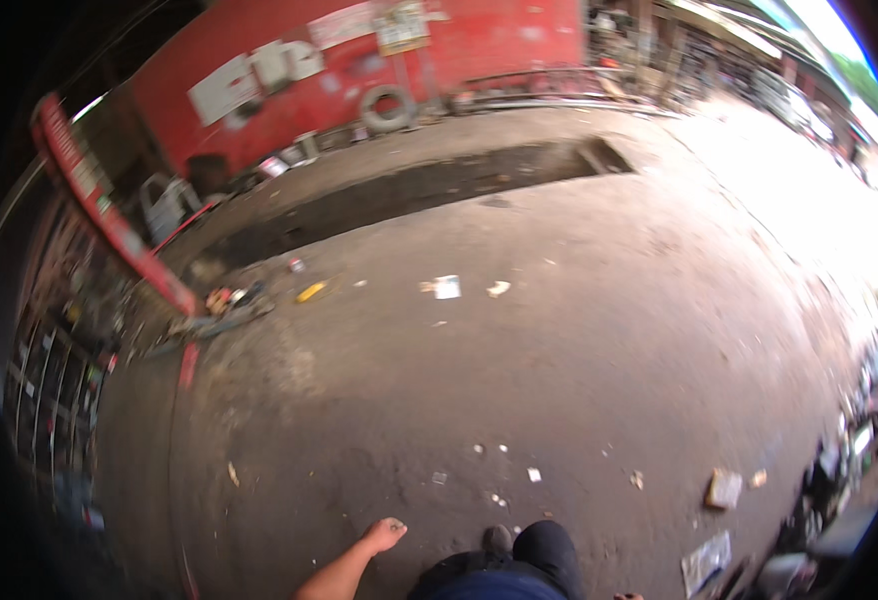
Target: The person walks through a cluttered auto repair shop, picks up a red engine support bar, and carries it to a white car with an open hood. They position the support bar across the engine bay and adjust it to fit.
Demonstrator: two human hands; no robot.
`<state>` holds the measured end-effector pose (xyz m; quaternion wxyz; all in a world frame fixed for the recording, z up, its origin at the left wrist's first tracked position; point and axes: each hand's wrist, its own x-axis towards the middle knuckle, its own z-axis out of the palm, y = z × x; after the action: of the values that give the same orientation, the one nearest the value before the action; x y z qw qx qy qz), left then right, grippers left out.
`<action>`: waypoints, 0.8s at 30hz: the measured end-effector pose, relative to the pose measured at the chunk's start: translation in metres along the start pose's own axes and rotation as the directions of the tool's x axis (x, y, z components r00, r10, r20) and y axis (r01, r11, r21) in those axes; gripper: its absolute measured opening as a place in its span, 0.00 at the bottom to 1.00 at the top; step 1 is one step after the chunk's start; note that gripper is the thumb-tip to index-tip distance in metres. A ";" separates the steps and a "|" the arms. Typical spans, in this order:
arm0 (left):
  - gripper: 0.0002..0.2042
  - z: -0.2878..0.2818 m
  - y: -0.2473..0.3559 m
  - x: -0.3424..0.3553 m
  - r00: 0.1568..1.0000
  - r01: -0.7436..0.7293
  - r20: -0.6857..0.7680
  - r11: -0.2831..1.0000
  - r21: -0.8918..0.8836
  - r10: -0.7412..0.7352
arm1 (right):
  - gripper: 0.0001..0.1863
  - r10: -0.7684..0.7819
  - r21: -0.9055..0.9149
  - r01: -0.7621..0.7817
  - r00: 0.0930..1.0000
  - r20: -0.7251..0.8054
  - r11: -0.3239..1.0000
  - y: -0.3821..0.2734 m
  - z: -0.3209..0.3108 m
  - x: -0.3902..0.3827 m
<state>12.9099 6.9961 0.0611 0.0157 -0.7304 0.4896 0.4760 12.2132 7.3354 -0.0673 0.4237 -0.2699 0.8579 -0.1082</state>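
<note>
My left hand hangs beside my body over the dirt floor, its fingers curled closed. A small dark spot shows at the fingers; what they hold, if anything, is too small to name. Of my right hand only a sliver shows at the lower edge, with its fingers hidden. My dark-trousered knee and one shoe show between the hands. Neither hand is seen touching anything on the floor.
A long pit cuts the floor ahead, before a red wall with a tyre against it. A red post leans at left, near a metal rack. Litter, including a crumpled box, lies about; clutter lines the right.
</note>
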 end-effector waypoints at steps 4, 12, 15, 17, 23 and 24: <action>0.19 -0.026 -0.031 0.018 0.965 0.040 -0.242 0.968 -0.248 -0.102 | 0.17 -0.106 -0.215 0.174 0.949 0.297 0.961 -0.184 -0.010 0.113; 0.20 -0.048 -0.111 0.056 0.812 0.574 0.006 0.796 -0.192 -0.584 | 0.16 -0.301 -0.029 0.319 0.916 0.264 0.947 -0.533 0.062 0.327; 0.20 -0.011 -0.134 0.033 0.885 0.378 0.093 0.821 0.428 -0.456 | 0.14 -0.436 -0.486 0.527 0.850 0.296 0.697 -0.650 0.127 0.417; 0.23 -0.038 -0.130 0.030 0.991 0.127 0.025 0.982 0.141 -0.132 | 0.18 -0.108 -0.380 0.277 0.906 0.410 0.882 -0.768 0.161 0.393; 0.17 -0.080 -0.058 0.129 0.789 0.317 0.113 0.243 -0.917 -0.605 | 0.20 -0.404 -0.277 0.590 0.759 0.511 0.758 -1.094 0.203 0.340; 0.17 -0.093 -0.050 0.151 0.795 0.337 0.117 0.273 -0.901 -0.595 | 0.20 -0.480 -0.218 0.665 0.693 0.538 0.714 -1.124 0.219 0.364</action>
<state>13.0199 6.8708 -0.0173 -0.2908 -0.7872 -0.0781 0.5383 12.6222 6.2093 0.0195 0.4863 -0.6263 0.6093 0.0029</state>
